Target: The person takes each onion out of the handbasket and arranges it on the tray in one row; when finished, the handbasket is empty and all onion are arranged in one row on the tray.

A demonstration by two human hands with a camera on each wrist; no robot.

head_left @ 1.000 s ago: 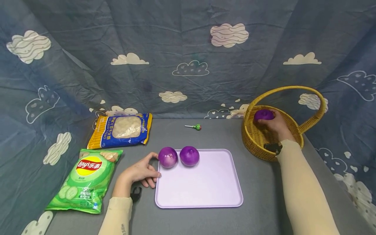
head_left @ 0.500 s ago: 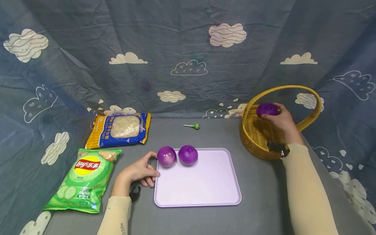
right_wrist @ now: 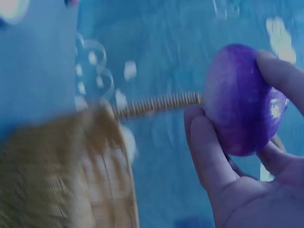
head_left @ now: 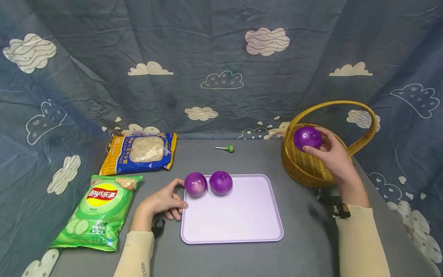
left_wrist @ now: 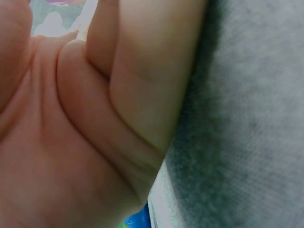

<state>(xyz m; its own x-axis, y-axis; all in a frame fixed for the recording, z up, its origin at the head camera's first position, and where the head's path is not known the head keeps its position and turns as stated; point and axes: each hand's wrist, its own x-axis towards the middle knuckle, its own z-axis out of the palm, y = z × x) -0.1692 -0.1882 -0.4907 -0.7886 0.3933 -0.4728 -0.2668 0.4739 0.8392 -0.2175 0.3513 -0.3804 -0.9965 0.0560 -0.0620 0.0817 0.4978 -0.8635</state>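
Note:
In the head view my right hand (head_left: 333, 156) holds a purple onion (head_left: 307, 138) between thumb and fingers, above the wicker basket (head_left: 301, 177). The right wrist view shows the onion (right_wrist: 240, 102) gripped clear of the woven rim. My left hand (head_left: 162, 202) rests at the left edge of a pale lilac tray (head_left: 232, 219), its thumb touching the rim and its index finger reaching towards the corner. Two more purple onions, a left one (head_left: 195, 184) and a right one (head_left: 221, 182), sit side by side at the tray's far left. The left wrist view shows mostly palm (left_wrist: 71, 156).
A green chip bag (head_left: 100, 211) and a blue and yellow pasta packet (head_left: 145, 153) lie left on the grey table (head_left: 252, 261). Behind the tray lies a lollipop (head_left: 229, 148). The basket's tall handle (head_left: 333, 103) arches over it. A cloud-patterned cloth (head_left: 194, 46) hangs behind.
My right hand has lifted the onion from inside the basket and brought it nearer and slightly left. My left hand and the two onions on the tray stay put.

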